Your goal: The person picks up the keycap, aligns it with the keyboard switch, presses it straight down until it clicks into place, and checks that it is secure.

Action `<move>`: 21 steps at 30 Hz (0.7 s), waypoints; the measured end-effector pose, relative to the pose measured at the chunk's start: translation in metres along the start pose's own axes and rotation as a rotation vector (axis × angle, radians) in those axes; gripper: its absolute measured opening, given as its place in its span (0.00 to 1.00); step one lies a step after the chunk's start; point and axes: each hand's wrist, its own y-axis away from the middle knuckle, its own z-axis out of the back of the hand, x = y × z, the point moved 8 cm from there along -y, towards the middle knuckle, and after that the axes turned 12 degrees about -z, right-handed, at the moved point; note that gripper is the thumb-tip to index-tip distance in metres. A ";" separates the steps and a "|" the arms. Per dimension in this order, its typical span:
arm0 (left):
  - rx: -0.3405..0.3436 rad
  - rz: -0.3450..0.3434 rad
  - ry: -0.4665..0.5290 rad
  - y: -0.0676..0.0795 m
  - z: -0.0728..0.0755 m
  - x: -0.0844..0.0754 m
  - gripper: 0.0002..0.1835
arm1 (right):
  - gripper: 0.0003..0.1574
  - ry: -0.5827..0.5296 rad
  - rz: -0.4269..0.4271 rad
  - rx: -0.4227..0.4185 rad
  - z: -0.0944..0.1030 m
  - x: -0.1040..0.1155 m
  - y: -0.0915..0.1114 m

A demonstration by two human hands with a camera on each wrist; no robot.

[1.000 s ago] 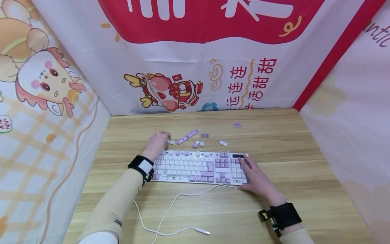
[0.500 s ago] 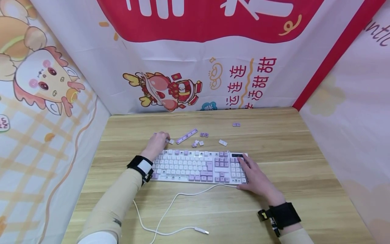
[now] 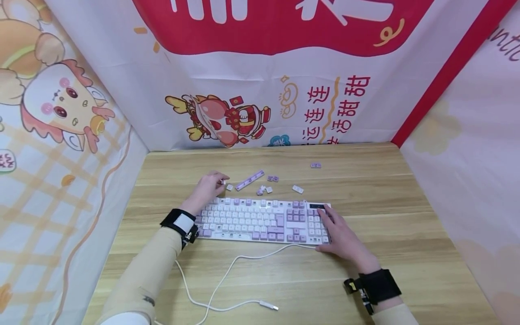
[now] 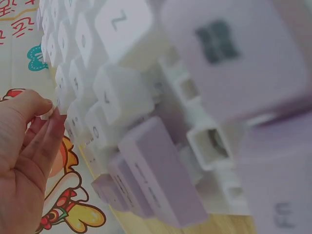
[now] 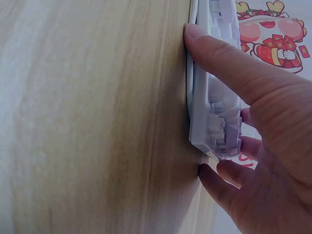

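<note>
A white keyboard with white and purple keycaps [image 3: 239,221] lies across the table, with several bare key positions, one beside the Windows key in the left wrist view. Just beyond its far left edge, my left hand [image 3: 208,188] pinches a small white keycap [image 3: 223,182] between thumb and fingertips. At the other end, my right hand [image 3: 341,234] grips the keyboard, thumb [image 5: 204,41] along the near edge and fingers round the right end and far side. Close to the left hand sits a loose white keycap [image 3: 229,187], and beside it a long purple spacebar [image 3: 249,180].
Behind the keyboard lie a purple keycap pair [image 3: 273,178], a small white and purple cluster [image 3: 262,191], a wider white piece [image 3: 298,189] and a purple piece [image 3: 316,165]. A white USB cable [image 3: 239,259] loops over the near table. Printed cloth walls enclose the table.
My left hand has lifted back and slightly left with the white keycap, uncovering more of the keyboard's left end. The right hand has stayed in place.
</note>
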 end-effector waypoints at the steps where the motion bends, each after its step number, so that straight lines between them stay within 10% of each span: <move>1: 0.001 0.003 0.020 0.001 0.000 0.001 0.18 | 0.71 -0.001 -0.002 0.000 0.000 0.000 0.000; 21: -0.060 0.001 0.157 0.008 0.007 0.003 0.18 | 0.71 -0.010 0.004 0.005 -0.001 0.000 -0.001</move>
